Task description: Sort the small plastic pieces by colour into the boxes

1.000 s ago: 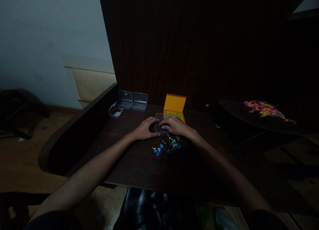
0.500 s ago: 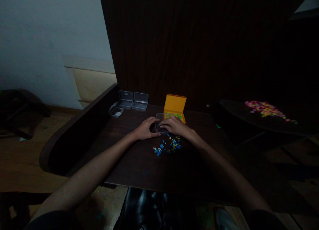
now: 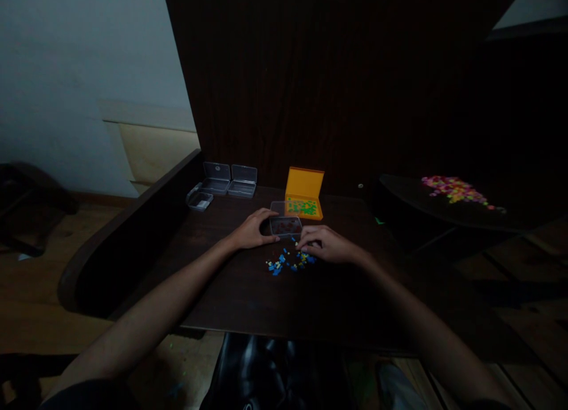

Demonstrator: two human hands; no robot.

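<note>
My left hand [image 3: 255, 229] grips the left side of a clear plastic box [image 3: 286, 233], thumb at the near edge and fingers at the far side. The box's lid is raised at the back, and small dark reddish bits lie inside. Just right of the box, my right hand [image 3: 323, 244] is bent down over small blue and yellow pieces [image 3: 279, 264] scattered on the table. Its fingertips are drawn together; what they hold, if anything, is too small to make out. Behind the box, an open orange case [image 3: 305, 184] contains many green pieces [image 3: 302, 207].
Several open clear boxes [image 3: 242, 188] stand at the back left of the dark table [image 3: 248, 306], beside its raised side panel [image 3: 128, 232]. A heap of pink, orange and yellow pieces [image 3: 457, 190] lies on a separate dark surface at the right.
My right hand has moved from over the clear box toward me and right, down to the blue and yellow pieces. My left hand stays on the box. The view has shifted slightly.
</note>
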